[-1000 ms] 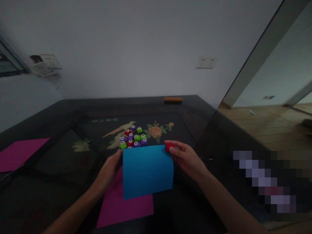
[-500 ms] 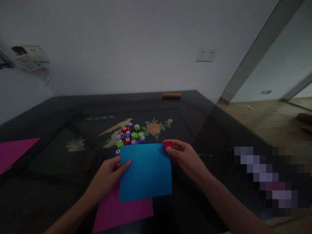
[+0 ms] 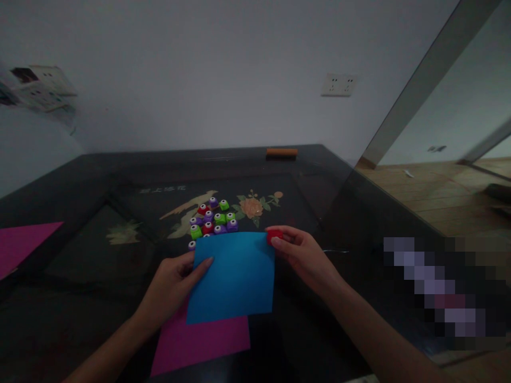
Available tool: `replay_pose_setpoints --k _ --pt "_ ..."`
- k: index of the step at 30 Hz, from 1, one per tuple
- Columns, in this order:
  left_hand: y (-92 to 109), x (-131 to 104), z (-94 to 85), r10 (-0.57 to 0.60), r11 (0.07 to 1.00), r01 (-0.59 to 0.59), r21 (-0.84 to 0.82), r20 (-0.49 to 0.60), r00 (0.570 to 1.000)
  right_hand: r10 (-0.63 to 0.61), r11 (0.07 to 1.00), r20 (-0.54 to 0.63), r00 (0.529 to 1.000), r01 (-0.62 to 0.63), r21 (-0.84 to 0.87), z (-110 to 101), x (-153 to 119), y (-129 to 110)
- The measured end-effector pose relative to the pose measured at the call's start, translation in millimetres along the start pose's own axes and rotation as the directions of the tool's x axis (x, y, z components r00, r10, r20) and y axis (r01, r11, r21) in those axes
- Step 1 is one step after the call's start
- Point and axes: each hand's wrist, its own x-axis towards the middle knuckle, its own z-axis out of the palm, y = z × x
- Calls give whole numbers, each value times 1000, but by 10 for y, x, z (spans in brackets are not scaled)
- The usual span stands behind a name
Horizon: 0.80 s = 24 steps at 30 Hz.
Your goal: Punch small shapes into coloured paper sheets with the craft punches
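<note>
Partway in, it seems: the left hand (image 3: 171, 282) has thumb and fingers pinching the blue sheet (image 3: 233, 282) above the pink sheet (image 3: 203, 346); the right hand (image 3: 303, 256) pinches a red piece (image 3: 273, 236) at its top corner, not released. Beyond, eye-topped pieces (image 3: 219, 218) (quite the audience!) sit unattached on the surface (image 3: 311, 340).

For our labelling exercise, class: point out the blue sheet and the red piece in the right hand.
Blue sheet (image 3: 233, 277), head view: middle of its face.
Red piece (image 3: 273, 234), head view: its uncovered side.
</note>
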Motion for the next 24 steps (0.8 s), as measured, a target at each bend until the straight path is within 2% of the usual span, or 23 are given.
replay_pose_setpoints --k 6,17,24 --pt "4 -11 6 -33 999 33 -34 11 999 3 1000 -4 1000 -3 -2 -3 10 1" --pt "0 -21 0 -8 1000 8 6 13 1000 4 1000 8 1000 -4 -20 -3 2 7" --pt "-41 10 -26 -17 1000 16 -22 -21 1000 -2 999 -8 1000 2 -52 -5 11 22"
